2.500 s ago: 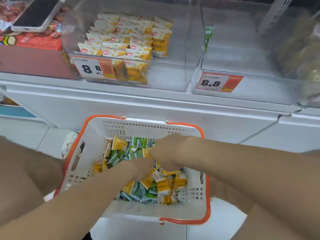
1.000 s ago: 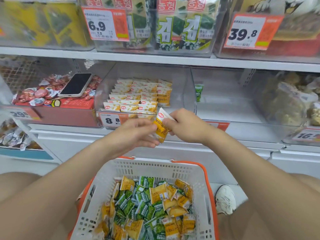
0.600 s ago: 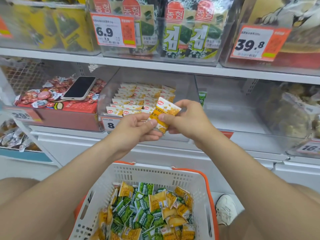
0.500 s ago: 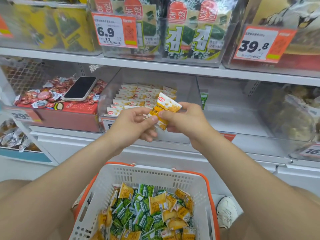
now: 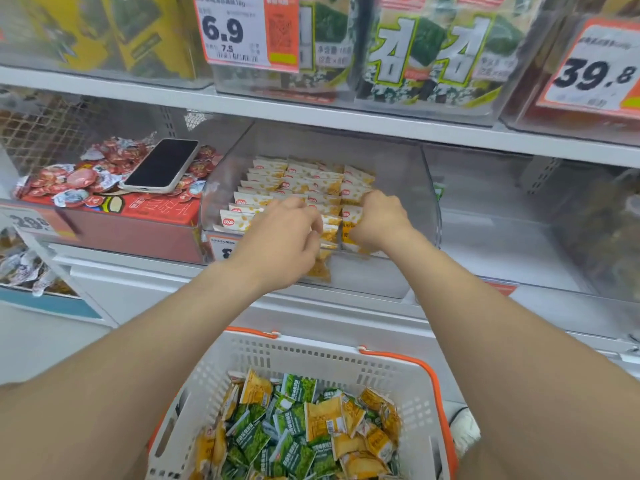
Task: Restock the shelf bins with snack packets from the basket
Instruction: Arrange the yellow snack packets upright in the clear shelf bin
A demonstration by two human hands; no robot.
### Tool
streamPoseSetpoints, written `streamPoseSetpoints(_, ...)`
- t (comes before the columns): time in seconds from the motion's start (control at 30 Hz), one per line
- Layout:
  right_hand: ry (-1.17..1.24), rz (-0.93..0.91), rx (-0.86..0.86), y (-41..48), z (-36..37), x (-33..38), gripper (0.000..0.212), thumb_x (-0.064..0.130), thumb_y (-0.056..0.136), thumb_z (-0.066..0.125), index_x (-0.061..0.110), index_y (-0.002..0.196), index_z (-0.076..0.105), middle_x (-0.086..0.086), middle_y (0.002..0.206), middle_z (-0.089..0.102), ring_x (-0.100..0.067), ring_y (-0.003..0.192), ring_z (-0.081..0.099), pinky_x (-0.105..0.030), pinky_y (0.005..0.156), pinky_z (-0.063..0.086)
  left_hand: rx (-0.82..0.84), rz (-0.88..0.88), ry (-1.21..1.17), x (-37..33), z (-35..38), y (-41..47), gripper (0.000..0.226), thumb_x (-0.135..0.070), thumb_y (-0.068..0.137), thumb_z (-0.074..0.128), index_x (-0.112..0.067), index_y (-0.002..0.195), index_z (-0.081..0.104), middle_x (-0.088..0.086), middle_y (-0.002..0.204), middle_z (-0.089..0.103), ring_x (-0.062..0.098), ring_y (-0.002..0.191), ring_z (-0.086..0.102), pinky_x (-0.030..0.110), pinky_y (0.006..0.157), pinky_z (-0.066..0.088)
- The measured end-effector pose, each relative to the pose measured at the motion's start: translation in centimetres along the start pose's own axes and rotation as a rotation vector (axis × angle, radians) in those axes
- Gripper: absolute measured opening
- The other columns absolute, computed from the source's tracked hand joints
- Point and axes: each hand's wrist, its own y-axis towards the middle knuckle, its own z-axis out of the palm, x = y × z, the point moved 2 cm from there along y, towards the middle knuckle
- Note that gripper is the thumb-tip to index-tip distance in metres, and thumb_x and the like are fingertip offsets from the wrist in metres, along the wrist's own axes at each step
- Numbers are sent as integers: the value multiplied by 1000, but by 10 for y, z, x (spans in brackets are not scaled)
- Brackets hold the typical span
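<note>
Both hands are up in the clear bin point(image 5: 428, 188). The right hand point(image 5: 379, 225) sits knuckles-up at the front of the right-hand row. Its fingers curl in on the front yellow packet point(image 5: 349, 233), and it looks to be gripping it while seating it. The left hand point(image 5: 282, 244) is just beside it, fingers bent down toward the middle row. Whether it has anything pinched I cannot tell, because the back of the hand hides it.

On progress, the yellow packets point(image 5: 298, 183) stand in 3 tidy rows, as far as I can count, with bare floor along the bin's right side. I'd call this bin partly filled. Below, the basket point(image 5: 311, 346) is heaped with yellow ones and green packets point(image 5: 299, 388) all mixed together, so plenty is left. The neighbouring bin point(image 5: 502, 237) on the right shows only 1 green packet point(image 5: 438, 192) against its wall, so it is barely started, if that's where the green ones go.

As for room, the upper shelf point(image 5: 346, 121) hangs low over the bin mouth, so the hands must go in flat over the front lip. A phone point(image 5: 162, 164) lies on the red snacks to the left, well apart from both hands.
</note>
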Motion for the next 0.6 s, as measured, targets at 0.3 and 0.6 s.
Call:
streamPoseSetpoints(0.3,-102,10,-44,55,18,2,47,3,91,60,3,137,50,-17,131,60,-33,121,59,-35,88,54,89,-3,-6,1,-4,13,30,-34,84,43,-28,93,71,-4,87,70,25,87,64,43,79,56)
streamPoseSetpoints(0.6,-38,139,-204,54,16,3,87,12,87,78,0,152,23,-17,139,55,-35,126,60,-40,92,54,108,62,33,1,0,10,31,-27,92,40,-26,98,71,-1,88,71,27,85,64,43,74,56)
